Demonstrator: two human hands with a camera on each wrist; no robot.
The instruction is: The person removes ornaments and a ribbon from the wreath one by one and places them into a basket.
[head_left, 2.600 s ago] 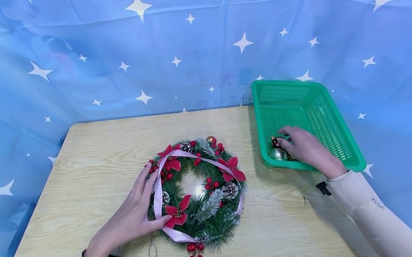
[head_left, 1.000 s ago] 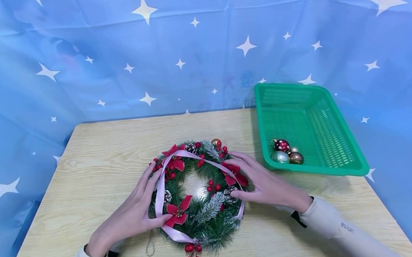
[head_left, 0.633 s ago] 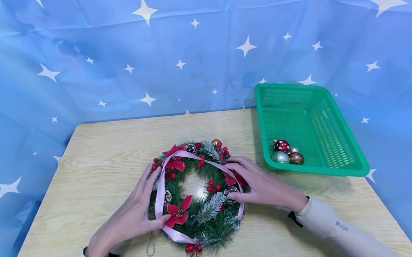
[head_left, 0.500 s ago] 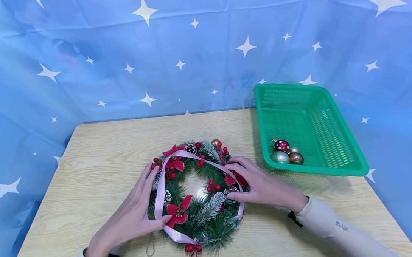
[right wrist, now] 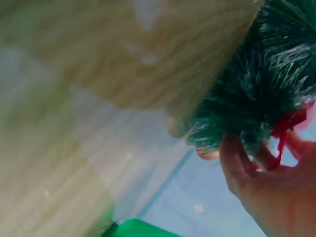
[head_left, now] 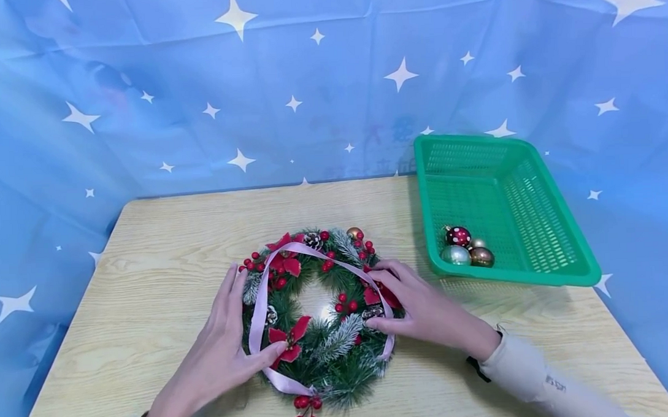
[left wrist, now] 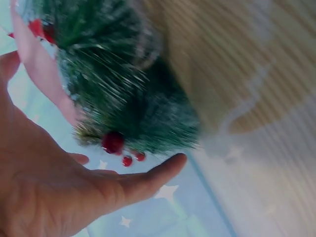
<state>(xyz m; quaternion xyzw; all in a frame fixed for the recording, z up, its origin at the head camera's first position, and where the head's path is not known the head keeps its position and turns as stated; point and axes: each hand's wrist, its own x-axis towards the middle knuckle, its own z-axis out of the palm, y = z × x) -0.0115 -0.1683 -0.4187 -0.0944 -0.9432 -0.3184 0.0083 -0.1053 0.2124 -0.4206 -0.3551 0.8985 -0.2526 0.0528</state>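
L hand (head_left: 218, 360) on the wreath's (head_left: 321, 313) left rim: fingers straight and spread, grip released, thumb tip pressing the lower red poinsettia (head_left: 288, 344) beside the pink ribbon (head_left: 256, 309). From the left wrist view (blurred), flat palm (left wrist: 44, 197) just under the green needles and red berries (left wrist: 114, 142).

R hand (head_left: 426, 309) on the wreath's right rim: fingers curled round the greenery, forefinger on the right poinsettia (head_left: 378, 293), thumb near a pine cone (head_left: 373, 311); grip grasping the wreath. Right wrist view blurred, fingers (right wrist: 237, 168) wrapped into needles.

Wreath flat at mid-worktop (head_left: 164, 251), nearer the front edge. Bare wood to the left, behind, and at front right; blue star cloth (head_left: 197, 90) rising right behind the far edge.

Green plastic basket (head_left: 557, 274) at far right, apart from wreath and R hand. Inside, bunched in its near left corner: red dotted bauble (head_left: 458, 236), silver-green bauble (head_left: 455, 255), bronze bauble (head_left: 482, 257), plus one more half hidden behind (colour unclear).
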